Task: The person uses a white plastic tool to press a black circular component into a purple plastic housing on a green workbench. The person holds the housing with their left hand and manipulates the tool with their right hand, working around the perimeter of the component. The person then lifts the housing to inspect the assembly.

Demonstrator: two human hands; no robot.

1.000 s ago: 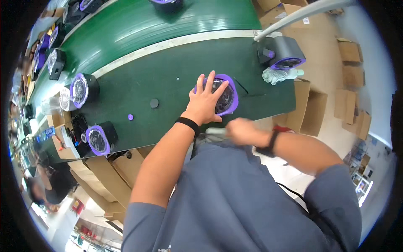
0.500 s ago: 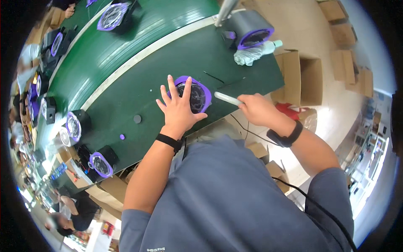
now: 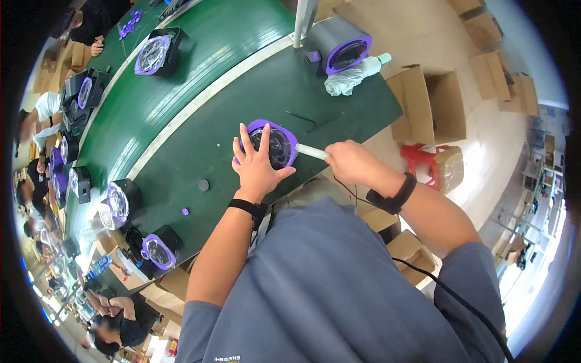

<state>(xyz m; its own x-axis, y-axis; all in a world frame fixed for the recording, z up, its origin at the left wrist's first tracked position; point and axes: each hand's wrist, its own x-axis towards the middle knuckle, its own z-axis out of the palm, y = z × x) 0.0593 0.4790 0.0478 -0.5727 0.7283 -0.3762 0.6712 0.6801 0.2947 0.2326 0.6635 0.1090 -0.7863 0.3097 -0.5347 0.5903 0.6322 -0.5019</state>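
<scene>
My left hand (image 3: 257,163) has its fingers spread on a purple-rimmed ring (image 3: 291,140) with a dark, shiny, film-like middle. This piece lies on the green table (image 3: 242,109). My right hand (image 3: 351,162) is closed round the end of a pale, stick-like tool (image 3: 311,150), whose far end meets or nearly meets the right side of the purple rim. Whether they touch, I cannot tell. Beyond the ring lies a thin black strip (image 3: 301,117). A dark round cap (image 3: 204,185) and a small purple cap (image 3: 186,212) lie to the left.
A black housing with a purple rim (image 3: 346,51) stands at the far right beside a plastic-wrapped bottle (image 3: 354,77). Several similar units sit on the curved conveyor (image 3: 181,78) and at the left. An open cardboard box (image 3: 411,100) and a red stool (image 3: 423,163) are off the right edge.
The pale tool has come closer to the purple rim with my right hand. My left hand stays spread on the ring. The whole view has shifted slightly.
</scene>
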